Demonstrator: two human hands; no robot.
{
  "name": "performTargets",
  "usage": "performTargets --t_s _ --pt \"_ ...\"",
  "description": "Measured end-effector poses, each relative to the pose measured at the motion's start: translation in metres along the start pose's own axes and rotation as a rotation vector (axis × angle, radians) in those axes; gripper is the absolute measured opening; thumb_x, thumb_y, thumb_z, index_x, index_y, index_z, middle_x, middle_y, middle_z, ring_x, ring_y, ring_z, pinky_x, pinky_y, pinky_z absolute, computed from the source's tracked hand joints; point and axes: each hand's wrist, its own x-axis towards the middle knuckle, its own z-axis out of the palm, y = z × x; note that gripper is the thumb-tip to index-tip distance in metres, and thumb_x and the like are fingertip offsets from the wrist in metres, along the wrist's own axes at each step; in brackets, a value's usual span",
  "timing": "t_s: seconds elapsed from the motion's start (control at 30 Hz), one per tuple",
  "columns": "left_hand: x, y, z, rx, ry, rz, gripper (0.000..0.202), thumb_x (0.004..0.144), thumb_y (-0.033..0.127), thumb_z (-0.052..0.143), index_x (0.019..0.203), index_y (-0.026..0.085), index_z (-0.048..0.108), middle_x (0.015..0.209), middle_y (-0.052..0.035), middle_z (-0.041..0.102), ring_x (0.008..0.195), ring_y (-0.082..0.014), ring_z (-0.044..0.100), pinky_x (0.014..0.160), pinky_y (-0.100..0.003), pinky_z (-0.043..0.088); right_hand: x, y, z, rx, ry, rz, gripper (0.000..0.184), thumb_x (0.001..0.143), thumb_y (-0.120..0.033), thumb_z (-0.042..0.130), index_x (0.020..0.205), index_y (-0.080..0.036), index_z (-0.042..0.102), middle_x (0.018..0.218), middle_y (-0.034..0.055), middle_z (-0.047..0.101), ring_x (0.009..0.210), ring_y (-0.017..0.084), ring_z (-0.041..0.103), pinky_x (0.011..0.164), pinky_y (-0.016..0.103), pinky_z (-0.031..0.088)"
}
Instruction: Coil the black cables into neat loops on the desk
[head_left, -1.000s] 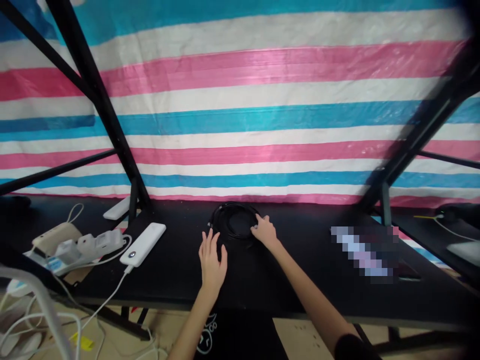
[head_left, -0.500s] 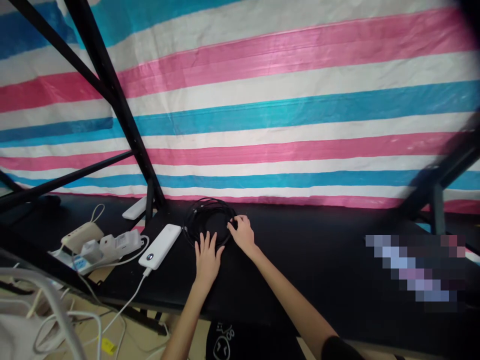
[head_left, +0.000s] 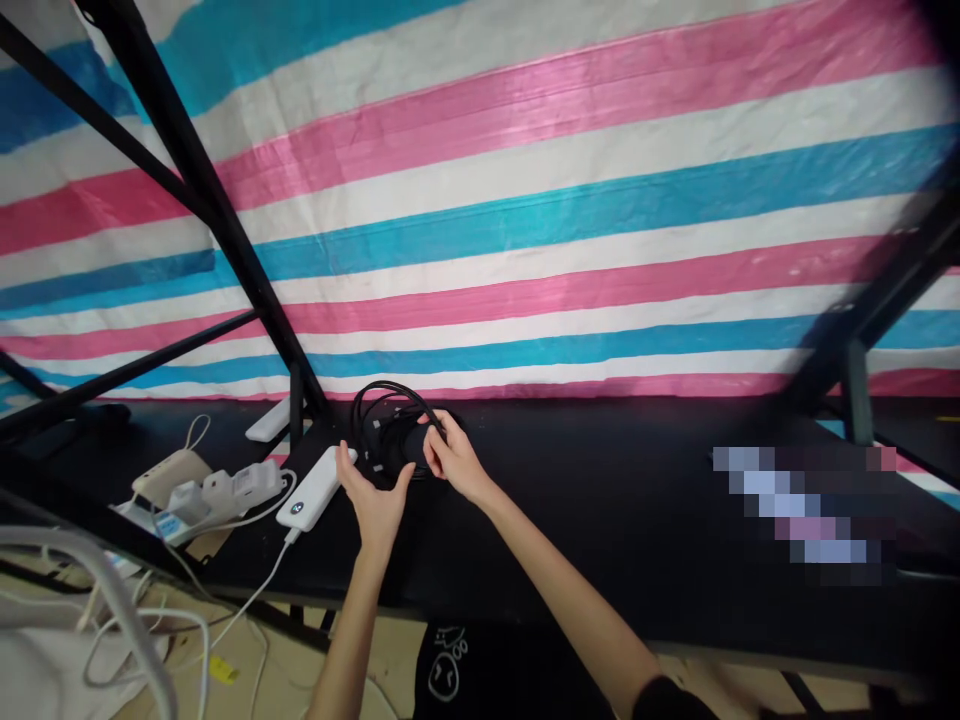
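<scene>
A coil of thin black cable [head_left: 386, 388] lies on the black tabletop, with several small pale connector ends or tags showing among its loops. My right hand [head_left: 452, 455] is closed around part of the coil at its right side, and a few loops rise from the table in an arc. My left hand [head_left: 375, 500] is open in front of the coil, thumb and fingers spread apart, and holds nothing. Just left of it lies a white power bank [head_left: 315, 495] with a small round display and a white cable plugged into its near end.
At the left sit a power strip with several white adapters [head_left: 221, 488] and a beige block [head_left: 171, 475]. Another white slab [head_left: 268, 420] lies behind them. Black metal posts [head_left: 259, 275] slant up on both sides. A striped plastic sheet [head_left: 562, 290] hangs behind the table [head_left: 585, 520].
My right hand has lifted some loops of the cable and moved slightly left. My left hand has come off the coil, shifted left and opened wide.
</scene>
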Motion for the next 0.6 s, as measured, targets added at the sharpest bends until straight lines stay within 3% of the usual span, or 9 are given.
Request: performTargets --t_s 0.07,0.13,0.2,0.27,0.3,0.37,0.47,0.53,0.6 --pt "0.011 0.002 -0.004 -0.052 0.046 -0.097 0.103 0.066 0.043 0.073 0.145 0.011 0.015 0.15 -0.0234 0.02 0.141 -0.0315 0.014 0.114 -0.048 0.014 -0.008 -0.021 -0.006 -0.022 -0.063 -0.036 0.03 0.091 -0.045 0.044 0.108 -0.02 0.049 0.055 -0.0084 0.046 0.036 0.003 0.035 0.036 0.015 0.028" --pt "0.024 0.003 -0.004 -0.191 -0.018 -0.31 0.098 0.064 0.041 0.075 0.142 0.011 0.023 0.147 -0.0227 0.028 0.14 -0.032 0.019 0.113 -0.048 0.015 -0.015 -0.036 -0.016 -0.061 -0.095 -0.051 0.03 0.091 -0.042 0.045 0.109 -0.019 0.053 0.059 -0.0067 0.049 0.037 0.002 0.037 0.037 0.015 0.028" --pt "0.034 0.004 -0.002 -0.369 -0.199 -0.475 0.077 0.065 0.042 0.073 0.128 0.009 0.044 0.127 -0.0221 0.052 0.126 -0.0328 0.044 0.106 -0.047 0.032 -0.024 -0.041 -0.026 -0.093 -0.089 -0.033 0.031 0.09 -0.041 0.046 0.109 -0.018 0.055 0.063 -0.0052 0.05 0.039 0.002 0.04 0.036 0.014 0.029" --pt "0.036 0.01 0.001 -0.495 -0.378 -0.519 0.052 0.07 0.047 0.067 0.103 0.008 0.061 0.087 -0.0148 0.068 0.086 -0.0267 0.067 0.083 -0.04 0.05 -0.035 -0.042 -0.037 -0.104 -0.064 0.002 0.032 0.089 -0.042 0.048 0.107 -0.018 0.057 0.069 -0.0031 0.051 0.042 0.003 0.045 0.033 0.013 0.03" --pt "0.033 0.015 0.002 -0.533 -0.434 -0.513 0.046 0.072 0.05 0.063 0.092 0.008 0.064 0.066 -0.0079 0.065 0.063 -0.0204 0.066 0.067 -0.034 0.053 -0.042 -0.041 -0.042 -0.102 -0.023 0.022 0.032 0.087 -0.044 0.049 0.105 -0.018 0.058 0.073 -0.0017 0.052 0.045 0.004 0.048 0.031 0.013 0.031" --pt "0.023 0.029 0.003 -0.615 -0.519 -0.509 0.043 0.074 0.053 0.062 0.082 0.011 0.064 0.042 0.0048 0.047 0.034 -0.0087 0.046 0.042 -0.021 0.042 -0.054 -0.041 -0.052 -0.092 0.127 0.053 0.034 0.084 -0.047 0.052 0.103 -0.019 0.059 0.081 0.0009 0.054 0.052 0.007 0.053 0.029 0.014 0.034" --pt "0.003 0.056 0.0 -0.735 -0.634 -0.534 0.038 0.068 0.047 0.072 0.083 0.013 0.062 0.038 0.0119 0.03 0.028 -0.0022 0.025 0.031 -0.015 0.017 -0.073 -0.048 -0.068 -0.106 0.355 0.083 0.041 0.078 -0.05 0.058 0.107 -0.021 0.057 0.093 0.0035 0.055 0.066 0.012 0.058 0.028 0.014 0.039" --pt "-0.005 0.072 -0.002 -0.818 -0.746 -0.581 0.041 0.063 0.046 0.076 0.083 0.013 0.062 0.04 0.0121 0.028 0.03 -0.0018 0.022 0.031 -0.015 0.014 -0.086 -0.055 -0.078 -0.123 0.405 0.136 0.048 0.072 -0.049 0.065 0.111 -0.022 0.055 0.097 0.0037 0.055 0.07 0.013 0.059 0.028 0.014 0.039" --pt "-0.009 0.082 -0.002 -0.894 -0.85 -0.635 0.047 0.067 0.056 0.068 0.081 0.012 0.061 0.041 0.0112 0.026 0.031 -0.0028 0.02 0.03 -0.016 0.015 -0.099 -0.061 -0.087 -0.082 0.402 0.208 0.052 0.067 -0.046 0.072 0.111 -0.023 0.057 0.095 0.0026 0.056 0.062 0.01 0.056 0.026 0.012 0.033"
